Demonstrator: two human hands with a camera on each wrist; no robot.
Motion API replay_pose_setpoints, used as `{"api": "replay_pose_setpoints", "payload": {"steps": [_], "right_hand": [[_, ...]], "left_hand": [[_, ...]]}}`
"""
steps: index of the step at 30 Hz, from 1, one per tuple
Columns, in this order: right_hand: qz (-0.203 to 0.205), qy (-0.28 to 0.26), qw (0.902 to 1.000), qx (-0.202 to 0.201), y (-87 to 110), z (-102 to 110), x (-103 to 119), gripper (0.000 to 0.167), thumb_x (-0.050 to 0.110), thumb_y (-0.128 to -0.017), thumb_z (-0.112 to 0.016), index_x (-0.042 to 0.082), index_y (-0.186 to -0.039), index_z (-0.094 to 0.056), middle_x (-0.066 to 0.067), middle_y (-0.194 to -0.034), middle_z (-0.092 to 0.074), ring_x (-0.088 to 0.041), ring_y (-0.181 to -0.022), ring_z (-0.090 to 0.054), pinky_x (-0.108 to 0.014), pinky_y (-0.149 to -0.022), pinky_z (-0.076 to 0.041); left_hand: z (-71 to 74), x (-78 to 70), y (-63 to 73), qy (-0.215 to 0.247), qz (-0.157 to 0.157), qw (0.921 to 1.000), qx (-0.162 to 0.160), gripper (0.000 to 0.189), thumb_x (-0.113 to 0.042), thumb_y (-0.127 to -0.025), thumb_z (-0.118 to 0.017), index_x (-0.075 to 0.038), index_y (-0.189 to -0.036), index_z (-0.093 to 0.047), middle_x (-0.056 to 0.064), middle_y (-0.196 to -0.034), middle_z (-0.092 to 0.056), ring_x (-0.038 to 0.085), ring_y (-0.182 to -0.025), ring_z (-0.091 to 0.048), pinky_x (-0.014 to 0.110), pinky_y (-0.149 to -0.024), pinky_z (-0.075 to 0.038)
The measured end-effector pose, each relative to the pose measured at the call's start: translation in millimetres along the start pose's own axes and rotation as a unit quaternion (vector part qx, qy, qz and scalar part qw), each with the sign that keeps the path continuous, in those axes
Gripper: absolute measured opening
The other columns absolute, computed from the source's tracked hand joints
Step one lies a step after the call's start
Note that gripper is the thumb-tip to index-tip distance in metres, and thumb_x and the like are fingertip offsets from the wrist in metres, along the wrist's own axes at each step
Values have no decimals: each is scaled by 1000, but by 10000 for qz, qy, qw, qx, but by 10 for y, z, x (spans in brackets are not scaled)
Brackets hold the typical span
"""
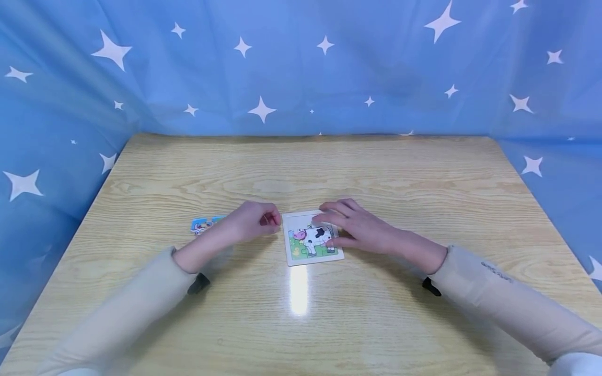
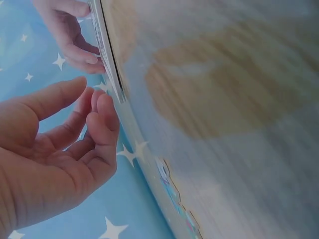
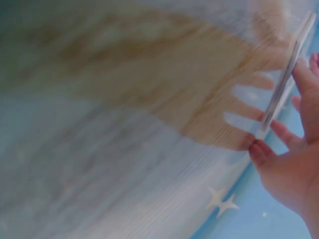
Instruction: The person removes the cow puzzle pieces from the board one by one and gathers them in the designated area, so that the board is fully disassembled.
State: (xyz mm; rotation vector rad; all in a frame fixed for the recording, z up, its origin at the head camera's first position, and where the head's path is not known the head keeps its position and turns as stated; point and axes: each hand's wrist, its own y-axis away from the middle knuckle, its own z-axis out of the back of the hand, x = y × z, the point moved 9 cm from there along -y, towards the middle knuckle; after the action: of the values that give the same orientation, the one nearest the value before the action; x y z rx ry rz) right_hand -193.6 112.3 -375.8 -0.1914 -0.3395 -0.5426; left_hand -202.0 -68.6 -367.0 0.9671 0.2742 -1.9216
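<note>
A square jigsaw puzzle (image 1: 301,250) in a white frame lies on the table, showing a black-and-white cow on green. Its upper part is pale, without printed picture. My right hand (image 1: 350,224) rests over the right side of the puzzle, fingers spread across it; in the right wrist view its fingertips meet the frame's edge (image 3: 286,74). Just off the left edge of the frame is my left hand (image 1: 256,222). Its fingers are loosely bent, and the left wrist view shows nothing between thumb and fingers (image 2: 102,124).
Left of the puzzle, partly behind my left forearm, lie colourful puzzle pieces (image 1: 199,225) with blue on them. The wood-grain table (image 1: 400,177) reflects a bright light below the puzzle. A blue curtain (image 1: 291,68) with white stars hangs behind and beside the table.
</note>
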Motion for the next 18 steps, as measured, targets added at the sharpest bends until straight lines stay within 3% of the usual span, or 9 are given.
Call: {"api": "replay_pose_setpoints", "payload": {"steps": [7, 18], "right_hand": [[160, 210, 9997, -9, 8, 1, 21, 51, 31, -95, -74, 18, -142, -59, -21, -147, -47, -40, -132, -42, -55, -105, -42], [159, 307, 9994, -40, 20, -9, 20, 45, 30, -95, -75, 22, -137, -65, -19, -144, -47, -39, -129, -43, -53, -103, -43]], "left_hand": [[-72, -108, -47, 3, -172, 9998, 81, 6, 1, -92, -71, -2, -96, -67, 4, -88, -67, 17, -83, -62, 29, -78, -52], [-177, -172, -161, -460, 96, 9985, 289, 17, -4, -89, -78, -3, -102, -67, 4, -89, -64, 18, -80, -55, 29, -77, -48]]}}
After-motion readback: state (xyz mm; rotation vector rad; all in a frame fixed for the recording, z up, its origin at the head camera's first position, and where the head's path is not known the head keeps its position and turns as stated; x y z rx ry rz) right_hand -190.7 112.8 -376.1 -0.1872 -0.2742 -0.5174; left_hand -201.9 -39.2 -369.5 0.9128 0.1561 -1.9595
